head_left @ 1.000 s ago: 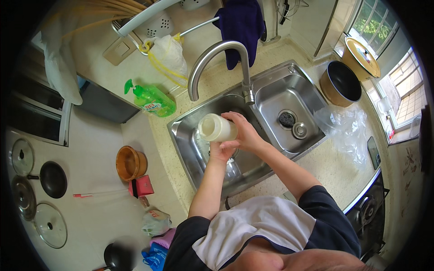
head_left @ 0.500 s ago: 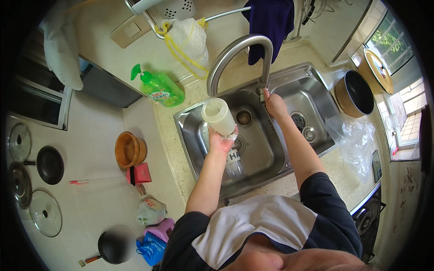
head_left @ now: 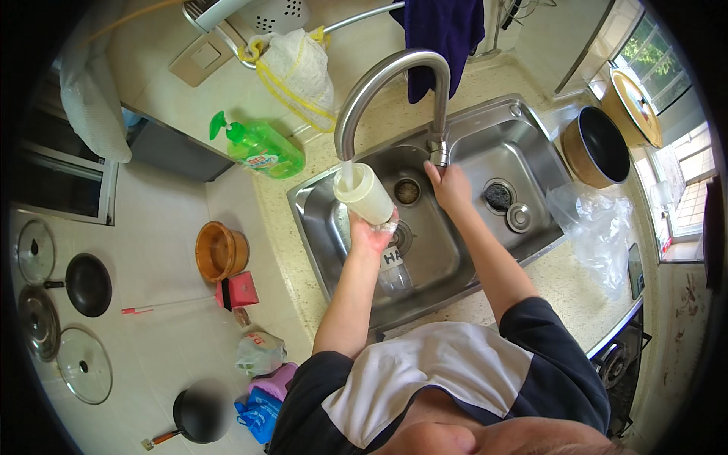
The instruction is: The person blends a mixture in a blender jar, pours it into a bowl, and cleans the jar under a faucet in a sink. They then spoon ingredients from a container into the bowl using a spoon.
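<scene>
Left hand [head_left: 368,233], grip wrapped round white cylindrical container [head_left: 367,195], mouth beneath faucet [head_left: 390,62] above left sink basin [head_left: 436,246] (apparently so water [head_left: 347,174] falls inside); right hand [head_left: 453,187] at faucet base, grip's closure unclear.

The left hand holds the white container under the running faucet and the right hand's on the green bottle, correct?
No, the head view shows the right hand at the lower end of the faucet; the green bottle is untouched. The rest is right.

Container [head_left: 370,199] under faucet [head_left: 440,106], above sink [head_left: 440,246], soap bottle [head_left: 267,152] left of faucet, pot [head_left: 596,148] right of sink
</scene>
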Motion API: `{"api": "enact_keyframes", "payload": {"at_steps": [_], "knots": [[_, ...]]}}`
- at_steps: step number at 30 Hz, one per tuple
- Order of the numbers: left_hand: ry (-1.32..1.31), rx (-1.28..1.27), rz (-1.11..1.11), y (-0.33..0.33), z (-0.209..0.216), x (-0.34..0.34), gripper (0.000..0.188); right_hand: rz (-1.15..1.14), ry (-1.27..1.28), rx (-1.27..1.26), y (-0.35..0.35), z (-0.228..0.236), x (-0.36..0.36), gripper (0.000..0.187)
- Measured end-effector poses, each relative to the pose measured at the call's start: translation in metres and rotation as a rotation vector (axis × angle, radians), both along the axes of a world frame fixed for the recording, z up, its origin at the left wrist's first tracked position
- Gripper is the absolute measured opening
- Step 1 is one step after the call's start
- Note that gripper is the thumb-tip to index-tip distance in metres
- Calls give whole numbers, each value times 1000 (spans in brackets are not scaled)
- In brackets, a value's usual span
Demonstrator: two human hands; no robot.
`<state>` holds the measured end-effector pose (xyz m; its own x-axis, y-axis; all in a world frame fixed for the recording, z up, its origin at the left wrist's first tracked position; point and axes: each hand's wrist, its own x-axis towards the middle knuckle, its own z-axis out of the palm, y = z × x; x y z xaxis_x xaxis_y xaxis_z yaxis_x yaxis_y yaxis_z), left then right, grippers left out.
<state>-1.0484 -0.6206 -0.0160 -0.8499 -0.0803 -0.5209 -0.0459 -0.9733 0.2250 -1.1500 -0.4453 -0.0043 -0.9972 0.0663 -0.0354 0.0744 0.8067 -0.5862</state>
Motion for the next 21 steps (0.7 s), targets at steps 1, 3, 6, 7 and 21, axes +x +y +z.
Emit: {"api": "enact_keyframes", "payload": {"at_steps": [1,3,6,7,21], "knots": [[-5,3,9,-2,0,3,40,80,-64,-164,-1,8,21,61],[-63,-2,17,0,4,9,42,226,-171,-427,-6,25,54,66],[18,-95,-26,0,-2,16,45,587,202,-596,-34,42,72,85],[21,-96,-33,4,3,14,45,662,322,-567,-42,47,70,85],[70,-545,421,-58,61,8,16,606,80,-552,-50,23,64,77]]}}
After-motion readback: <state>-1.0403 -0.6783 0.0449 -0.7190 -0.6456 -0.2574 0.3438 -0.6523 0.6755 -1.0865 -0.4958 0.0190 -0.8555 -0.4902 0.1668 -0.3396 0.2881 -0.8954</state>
